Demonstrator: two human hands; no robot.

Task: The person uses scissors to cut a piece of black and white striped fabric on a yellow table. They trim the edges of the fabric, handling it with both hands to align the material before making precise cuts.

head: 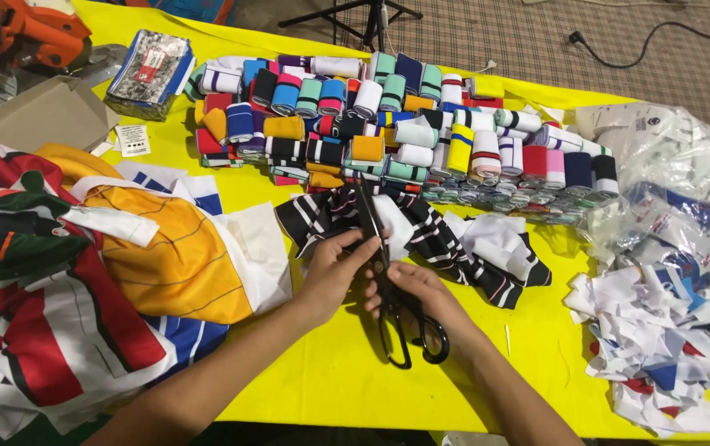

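Observation:
My right hand [419, 296] grips black-handled scissors [400, 326], whose blades point away from me into a black-and-white striped fabric piece [442, 235] lying on the yellow table [322, 380]. My left hand [332, 268] pinches the near edge of that striped fabric right beside the blades. The scissor handles hang toward me, below my right hand.
Many rolled, coloured knit bands [388, 124] are stacked at the back. A heap of printed garments [82, 281] lies left. White and coloured fabric scraps [660, 347] pile up right, under plastic bags [660, 149]. A cardboard box [33, 116] stands far left.

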